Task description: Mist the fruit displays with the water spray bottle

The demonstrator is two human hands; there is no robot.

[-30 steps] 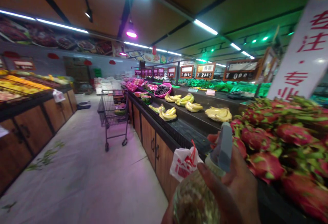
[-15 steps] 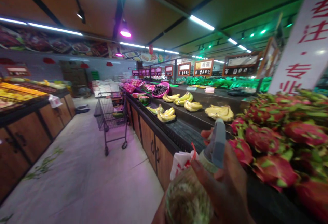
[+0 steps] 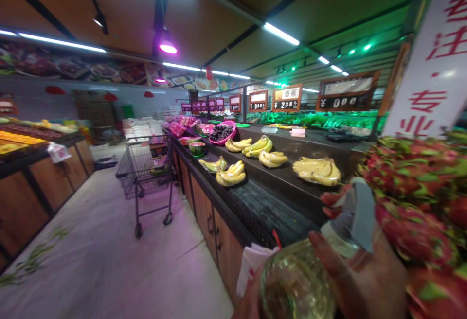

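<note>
A clear plastic bottle [image 3: 297,280] with a grey lid [image 3: 363,214] lies tilted in front of me, the lid pointing up and to the right. My right hand [image 3: 375,275] wraps round its neck and lid, thumb along the near side and fingertips showing beyond. Against the lower left of the bottle rests my left hand [image 3: 248,297], mostly cut off by the frame's bottom edge. Dragon fruits [image 3: 416,234] are heaped close to the right of my right hand. Just beyond the lid sits a wrapped bunch of bananas [image 3: 316,170].
More bananas [image 3: 231,174] lie along the dark stepped shelf [image 3: 270,207]. Past them stands a pink basket [image 3: 233,132] of dark fruit. A shopping cart [image 3: 146,168] is in the aisle. A white bag [image 3: 253,263] hangs at the counter edge; leaves [image 3: 32,258] litter the floor.
Both hands and the bottle have moved right in view, and the bottle leans further to the right. The shelf and cart have shifted left and look closer.
</note>
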